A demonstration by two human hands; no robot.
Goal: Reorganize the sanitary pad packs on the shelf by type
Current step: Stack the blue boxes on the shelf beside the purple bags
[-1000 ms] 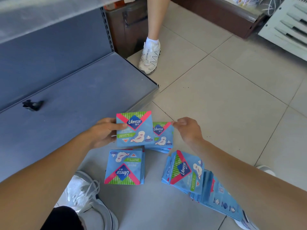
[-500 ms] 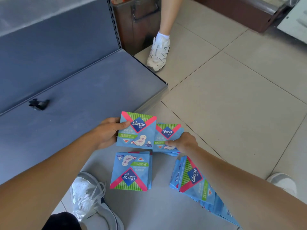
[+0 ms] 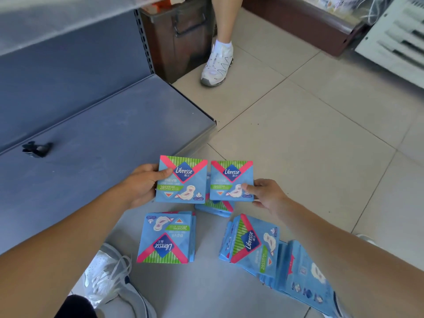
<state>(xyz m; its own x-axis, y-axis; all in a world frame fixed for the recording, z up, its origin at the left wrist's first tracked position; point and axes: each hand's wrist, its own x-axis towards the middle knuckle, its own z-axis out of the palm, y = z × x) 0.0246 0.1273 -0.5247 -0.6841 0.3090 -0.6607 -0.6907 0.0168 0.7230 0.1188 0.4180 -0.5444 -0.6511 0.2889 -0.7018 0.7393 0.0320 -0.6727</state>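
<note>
On the far left lies the bare grey shelf (image 3: 96, 134) with a small black clip (image 3: 36, 149) on it. The left hand (image 3: 140, 185) grips a blue Libresse pack (image 3: 181, 180) by its left edge, thumb on the face, logo upright and facing the camera, green-striped top edged in pink. Below it a stack of packs (image 3: 166, 237) rests on the floor tiles (image 3: 298, 138), logos upside down. Just beside the first, the right hand (image 3: 267, 196) pinches a second pack (image 3: 231, 180) at its lower right corner, also upright. Further right, a slanting row of packs (image 3: 251, 243) leans on the floor, logos turned sideways.
</note>
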